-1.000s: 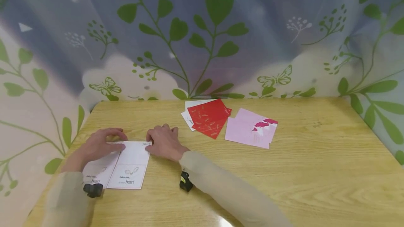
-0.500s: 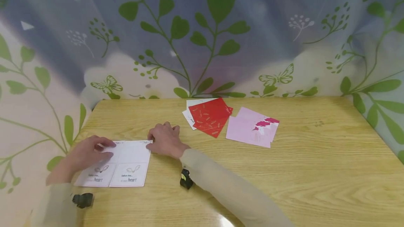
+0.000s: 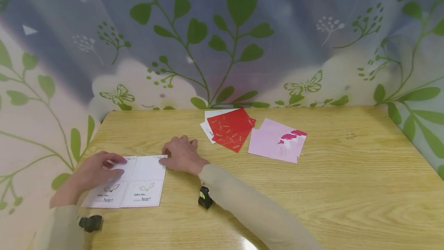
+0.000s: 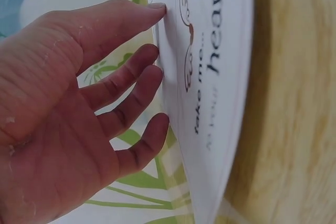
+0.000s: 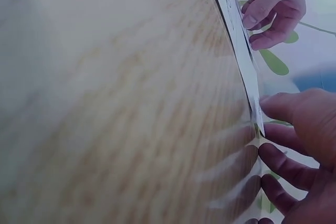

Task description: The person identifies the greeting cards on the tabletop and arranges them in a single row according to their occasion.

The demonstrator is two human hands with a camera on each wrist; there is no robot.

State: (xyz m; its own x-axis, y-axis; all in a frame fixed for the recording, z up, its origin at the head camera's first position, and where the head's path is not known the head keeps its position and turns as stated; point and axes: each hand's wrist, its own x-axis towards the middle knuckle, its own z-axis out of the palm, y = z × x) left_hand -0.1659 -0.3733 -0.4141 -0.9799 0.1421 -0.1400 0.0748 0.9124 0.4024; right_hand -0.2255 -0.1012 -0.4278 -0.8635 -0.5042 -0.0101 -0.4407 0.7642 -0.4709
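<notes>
Two white cards lie side by side at the table's left, each printed with small wings and the word "heart". Over the upper part of the left card (image 3: 91, 201) is my left hand (image 3: 93, 171), its thumb and fingertips lightly touching the surface in the left wrist view. That hand's fingers are relaxed and spread, and it covers part of the card. My right hand (image 3: 182, 155) pinches the upper right corner of the right card (image 3: 147, 171). In the right wrist view its thumb lies on the card's corner (image 5: 258, 121), with the forefinger against the edge.
Red cards (image 3: 227, 130) overlap white ones (image 3: 208, 130) near the table's back edge. Pink cards (image 3: 272, 142) with a magenta patch lie to their right. Behind the wooden table (image 3: 329, 200) hangs a leaf-patterned curtain (image 3: 295, 30).
My left hand has slid left from the cards' shared edge onto the left card, uncovering more of it. The left card now lies flat beside the right one. My right hand stays at the corner.
</notes>
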